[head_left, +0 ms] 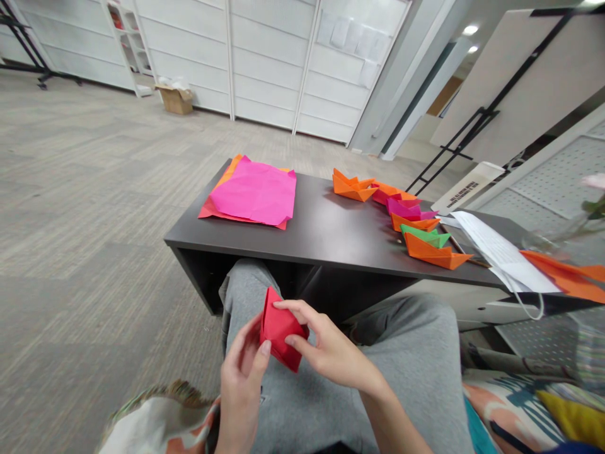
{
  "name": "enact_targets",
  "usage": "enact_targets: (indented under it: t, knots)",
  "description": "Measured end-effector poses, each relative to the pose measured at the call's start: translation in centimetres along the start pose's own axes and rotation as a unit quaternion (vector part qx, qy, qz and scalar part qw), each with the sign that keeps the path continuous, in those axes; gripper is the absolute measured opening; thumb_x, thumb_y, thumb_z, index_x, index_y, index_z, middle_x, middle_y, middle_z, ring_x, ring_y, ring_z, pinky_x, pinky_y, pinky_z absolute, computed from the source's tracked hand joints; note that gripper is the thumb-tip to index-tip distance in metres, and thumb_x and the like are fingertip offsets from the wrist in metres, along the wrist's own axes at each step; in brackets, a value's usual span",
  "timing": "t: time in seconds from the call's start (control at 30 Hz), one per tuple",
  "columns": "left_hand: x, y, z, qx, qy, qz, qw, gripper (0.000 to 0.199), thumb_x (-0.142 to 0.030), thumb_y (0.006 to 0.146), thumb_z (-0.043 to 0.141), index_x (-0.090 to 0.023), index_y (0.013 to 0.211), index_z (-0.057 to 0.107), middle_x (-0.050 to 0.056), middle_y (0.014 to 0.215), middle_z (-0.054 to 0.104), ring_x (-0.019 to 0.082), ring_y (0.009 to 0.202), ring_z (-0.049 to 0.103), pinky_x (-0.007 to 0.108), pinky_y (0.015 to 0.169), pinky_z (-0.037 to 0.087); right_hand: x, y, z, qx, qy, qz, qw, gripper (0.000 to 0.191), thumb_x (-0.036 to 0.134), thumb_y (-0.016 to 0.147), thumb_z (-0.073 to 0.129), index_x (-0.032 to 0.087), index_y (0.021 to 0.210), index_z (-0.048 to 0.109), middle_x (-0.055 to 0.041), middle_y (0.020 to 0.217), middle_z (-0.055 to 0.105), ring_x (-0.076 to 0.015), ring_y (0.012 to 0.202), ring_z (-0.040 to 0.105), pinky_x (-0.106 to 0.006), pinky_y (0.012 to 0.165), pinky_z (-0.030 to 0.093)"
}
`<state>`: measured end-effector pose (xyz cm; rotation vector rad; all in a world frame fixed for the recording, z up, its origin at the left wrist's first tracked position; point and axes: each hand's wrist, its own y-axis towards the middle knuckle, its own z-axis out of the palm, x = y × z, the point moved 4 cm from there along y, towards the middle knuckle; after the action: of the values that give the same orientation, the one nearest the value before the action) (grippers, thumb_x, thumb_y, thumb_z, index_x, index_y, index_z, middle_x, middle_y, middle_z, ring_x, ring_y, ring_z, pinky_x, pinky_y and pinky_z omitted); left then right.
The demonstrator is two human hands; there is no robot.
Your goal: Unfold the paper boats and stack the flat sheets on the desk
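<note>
A folded piece of red paper (pixel 282 329) is held between both hands above the lap. My left hand (pixel 246 360) grips its left edge, with the thumb at the lower left and the fingers partly hidden behind it. From the right, my right hand (pixel 319 340) holds the paper with the thumb on its front and the index finger along its top edge. Beyond the hands, a stack of pink paper (pixel 255 189) over orange and red sheets lies at the left of the dark table (pixel 316 230). Several folded paper boats, among them an orange boat (pixel 352 186) and a green boat (pixel 425 236), stand at the right.
White papers (pixel 494 243) and a face mask with a loop lie on the table's right part, beside orange paper (pixel 564 275). A cardboard box (pixel 174 98) stands on the floor by the white cabinets. Patterned cushions are at the lower right.
</note>
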<state>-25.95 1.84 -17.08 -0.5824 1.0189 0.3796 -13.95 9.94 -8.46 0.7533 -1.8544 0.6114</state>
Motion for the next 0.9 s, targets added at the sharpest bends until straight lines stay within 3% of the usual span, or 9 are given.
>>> enact_targets:
  t: [0.1,0.23,0.4,0.57,0.73,0.9]
  knots:
    - [0.3,0.0,-0.3,-0.01,0.013,0.005,1.0,0.049,-0.046,0.076,0.078,-0.018,0.116,0.071,0.012,0.12,0.072,0.032,0.116,0.065,0.041,0.101,0.052,0.2,-0.2,0.0,0.004,-0.014,0.0,1.0,0.059,0.007,0.089,0.053,0.033,0.141,0.047,-0.0014,0.122,0.065,-0.0168,0.099,0.062,-0.034,0.093,0.045]
    - [0.5,0.0,-0.9,-0.026,0.021,0.034,0.999,0.041,-0.046,0.083,0.071,-0.02,0.115,0.072,0.01,0.123,0.071,0.029,0.12,0.063,0.039,0.105,0.049,0.2,-0.2,-0.1,-0.005,0.033,-0.007,0.999,0.056,0.008,0.091,0.05,0.029,0.143,0.042,-0.0018,0.111,0.067,-0.0168,0.099,0.062,-0.034,0.093,0.046]
    - [0.1,-0.1,-0.6,-0.003,0.052,0.022,0.998,0.049,-0.046,0.071,0.081,-0.018,0.111,0.073,0.011,0.114,0.075,0.032,0.11,0.069,0.039,0.096,0.056,0.4,-0.3,0.0,0.012,0.003,-0.003,1.0,0.056,0.01,0.091,0.052,0.028,0.143,0.04,-0.004,0.116,0.065,-0.0171,0.097,0.062,-0.035,0.093,0.046]
    - [0.1,-0.3,-0.5,-0.003,0.067,0.002,0.998,0.052,-0.051,0.073,0.079,-0.016,0.111,0.073,0.012,0.112,0.075,0.032,0.107,0.069,0.038,0.092,0.057,0.2,-0.2,0.4,0.017,0.056,-0.004,0.998,0.051,0.016,0.096,0.049,0.027,0.144,0.037,-0.0046,0.11,0.064,-0.0175,0.097,0.062,-0.035,0.091,0.048]
    - [-0.6,-0.5,-0.4,-0.03,0.104,0.038,0.993,0.051,-0.056,0.076,0.073,-0.018,0.109,0.071,0.012,0.112,0.074,0.031,0.109,0.068,0.037,0.092,0.056,-0.1,0.0,0.5,0.001,0.106,-0.009,0.994,0.048,0.019,0.099,0.047,0.027,0.144,0.036,-0.0065,0.124,0.062,-0.0179,0.108,0.062,-0.037,0.1,0.045]
    - [-1.0,-0.8,-0.4,-0.039,0.131,0.075,0.988,0.044,-0.052,0.08,0.069,-0.02,0.111,0.064,0.011,0.111,0.071,0.029,0.105,0.068,0.035,0.087,0.056,-0.2,0.0,0.8,-0.007,0.079,-0.004,0.997,0.051,0.016,0.097,0.047,0.029,0.145,0.035,-0.005,0.119,0.065,-0.0181,0.104,0.063,-0.038,0.099,0.045]
